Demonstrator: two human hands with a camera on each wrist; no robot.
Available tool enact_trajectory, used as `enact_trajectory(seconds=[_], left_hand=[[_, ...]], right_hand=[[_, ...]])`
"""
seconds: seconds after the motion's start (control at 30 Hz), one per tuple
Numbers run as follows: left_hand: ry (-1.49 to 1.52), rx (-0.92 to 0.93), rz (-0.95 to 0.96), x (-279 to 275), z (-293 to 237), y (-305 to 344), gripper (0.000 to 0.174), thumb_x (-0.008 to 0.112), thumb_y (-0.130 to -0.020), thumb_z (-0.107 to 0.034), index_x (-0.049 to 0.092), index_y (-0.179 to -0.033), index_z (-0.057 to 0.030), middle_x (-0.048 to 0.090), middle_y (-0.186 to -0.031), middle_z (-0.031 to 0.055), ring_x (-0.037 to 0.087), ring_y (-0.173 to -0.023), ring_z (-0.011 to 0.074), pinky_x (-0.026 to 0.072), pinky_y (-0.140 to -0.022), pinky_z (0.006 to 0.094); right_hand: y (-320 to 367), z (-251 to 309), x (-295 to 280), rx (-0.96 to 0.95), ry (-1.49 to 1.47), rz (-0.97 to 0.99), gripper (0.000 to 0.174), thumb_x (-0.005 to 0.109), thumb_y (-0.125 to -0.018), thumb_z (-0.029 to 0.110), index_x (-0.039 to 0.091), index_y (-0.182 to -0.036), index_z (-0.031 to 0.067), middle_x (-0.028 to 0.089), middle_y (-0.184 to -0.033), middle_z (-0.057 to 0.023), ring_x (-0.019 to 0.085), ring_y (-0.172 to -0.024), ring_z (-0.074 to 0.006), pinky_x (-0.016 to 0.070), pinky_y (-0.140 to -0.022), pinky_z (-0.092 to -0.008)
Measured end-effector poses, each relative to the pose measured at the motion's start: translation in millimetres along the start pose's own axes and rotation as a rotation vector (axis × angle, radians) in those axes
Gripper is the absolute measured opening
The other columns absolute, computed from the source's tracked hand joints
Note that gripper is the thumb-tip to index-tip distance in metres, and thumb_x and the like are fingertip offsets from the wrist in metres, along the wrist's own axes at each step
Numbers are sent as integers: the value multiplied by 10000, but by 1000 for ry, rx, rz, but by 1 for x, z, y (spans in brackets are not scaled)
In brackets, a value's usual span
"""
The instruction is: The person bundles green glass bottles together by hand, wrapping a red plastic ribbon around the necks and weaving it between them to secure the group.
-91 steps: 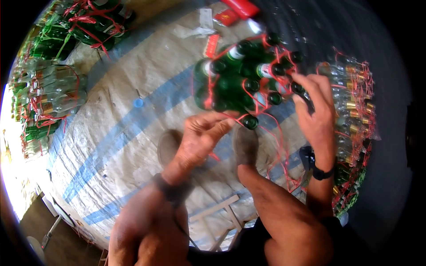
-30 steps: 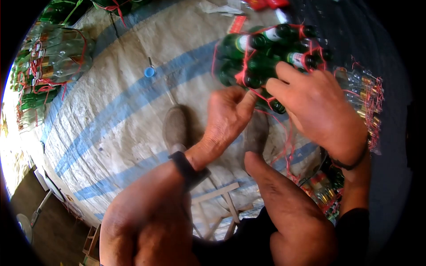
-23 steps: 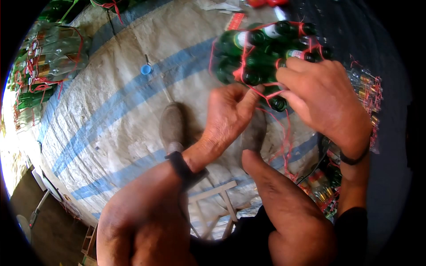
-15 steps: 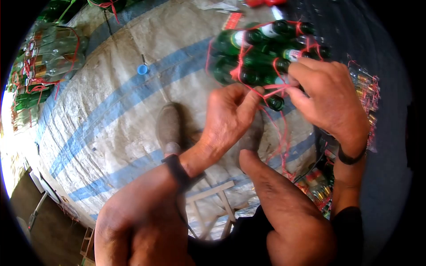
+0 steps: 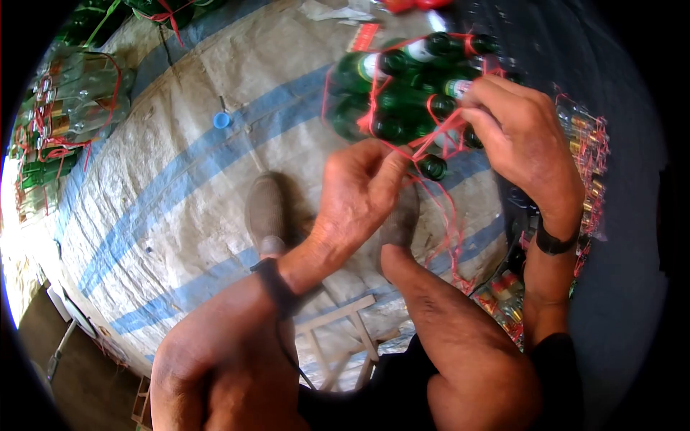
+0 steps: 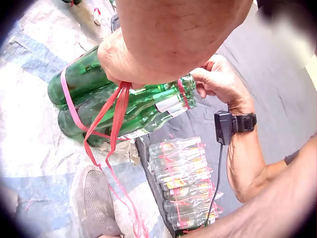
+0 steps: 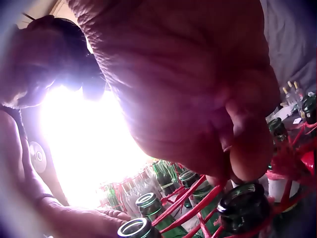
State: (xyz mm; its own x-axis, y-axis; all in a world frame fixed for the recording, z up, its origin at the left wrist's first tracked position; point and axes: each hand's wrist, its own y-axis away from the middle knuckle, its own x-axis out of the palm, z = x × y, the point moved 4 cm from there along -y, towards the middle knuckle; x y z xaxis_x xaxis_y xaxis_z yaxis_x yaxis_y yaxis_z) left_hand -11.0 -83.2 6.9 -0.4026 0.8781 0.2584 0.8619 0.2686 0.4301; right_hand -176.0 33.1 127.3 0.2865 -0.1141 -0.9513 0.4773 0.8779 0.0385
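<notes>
A bundle of green glass bottles (image 5: 410, 97), bound with red plastic string, lies with its necks toward the right in the head view. My left hand (image 5: 353, 192) pinches the string (image 5: 440, 132) at the bundle's near side, beside one bottle mouth (image 5: 433, 167). My right hand (image 5: 530, 140) pinches strands of the same string between thumb and fingers, over the bottle necks. Between the two hands the strands run taut. In the right wrist view the red strands (image 7: 185, 214) stretch past open bottle mouths (image 7: 146, 200). Loose string ends (image 6: 116, 116) hang down in the left wrist view.
Bundled clear bottles (image 5: 586, 154) stand at the right, and more bundles (image 5: 79, 97) at the left. A blue cap (image 5: 221, 120) lies on the blue-striped sheet (image 5: 180, 187). The person's shoes (image 5: 266, 212) are just below the bundle. A wooden frame (image 5: 338, 316) is nearer the body.
My right hand, earlier over the necks and then close beside my left hand, has drawn away to the right, pulling the strands taut. My left hand has kept its pinch near the bottle mouth.
</notes>
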Motion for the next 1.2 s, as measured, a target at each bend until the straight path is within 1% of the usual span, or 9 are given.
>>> enact_trajectory(seconds=[0.1,0.17,0.4,0.5,0.57,0.83,1.0,1.1,1.2], left_hand=[[-29,-10,13,-1,1,0,196,697,-1088,-143,815,-1122,11,751,-927,-57,558,-817,11,465,-689,236],[-35,44,-2,0,-4,0,266,693,-1095,-153,727,-1025,101,744,-839,79,685,-781,111,567,-671,296],[-27,67,6,1,-4,1,266,675,-1108,-157,724,-1039,95,737,-855,78,665,-792,96,567,-677,298],[-50,85,9,0,-2,1,260,672,-1112,-156,729,-1056,92,736,-869,69,658,-807,90,573,-688,299],[-48,-6,29,-1,-3,1,250,676,-1128,-183,791,-1207,24,788,-1031,-13,612,-912,25,521,-785,231],[-97,80,-21,-1,-7,0,220,688,-1109,-153,807,-1109,33,715,-895,-61,540,-801,18,451,-676,229],[-154,67,-15,-6,-16,1,206,707,-1091,-138,812,-1044,33,623,-791,-97,470,-714,12,378,-598,235],[-180,99,-20,-11,-21,0,196,717,-1083,-135,817,-1027,24,591,-762,-107,445,-687,10,350,-580,238],[-182,67,0,-17,-23,-1,185,719,-1079,-126,822,-1043,23,606,-761,-100,464,-696,12,373,-594,236]], right_hand=[[-3,-3,5,-31,-21,-25,101,689,-952,62,601,-940,14,673,-894,-172,676,-879,-446,516,-738,-531],[-6,-4,5,-49,-24,-28,97,684,-958,58,601,-942,11,670,-896,-177,674,-883,-449,515,-738,-533],[-12,-8,10,-61,-79,-57,82,678,-969,53,619,-962,-4,675,-914,-210,669,-903,-471,514,-755,-542],[-18,-5,11,-84,-50,-66,82,678,-969,56,632,-968,-11,682,-913,-225,670,-912,-480,515,-766,-551],[-24,-9,13,-110,-72,-61,90,676,-966,67,638,-965,-14,682,-904,-232,671,-909,-483,516,-771,-554],[-38,-23,23,-49,-164,37,147,673,-932,136,683,-907,-9,679,-842,-255,679,-890,-486,530,-788,-542],[-46,-18,20,211,-292,303,152,667,-951,119,698,-877,-10,623,-631,-185,682,-538,-318,523,-570,-452],[-42,-20,22,235,-363,252,156,659,-968,120,725,-902,-5,578,-561,-145,623,-416,-219,487,-482,-415],[-40,-17,19,281,-329,266,145,661,-950,110,756,-941,1,646,-641,-186,697,-547,-310,539,-579,-443]])
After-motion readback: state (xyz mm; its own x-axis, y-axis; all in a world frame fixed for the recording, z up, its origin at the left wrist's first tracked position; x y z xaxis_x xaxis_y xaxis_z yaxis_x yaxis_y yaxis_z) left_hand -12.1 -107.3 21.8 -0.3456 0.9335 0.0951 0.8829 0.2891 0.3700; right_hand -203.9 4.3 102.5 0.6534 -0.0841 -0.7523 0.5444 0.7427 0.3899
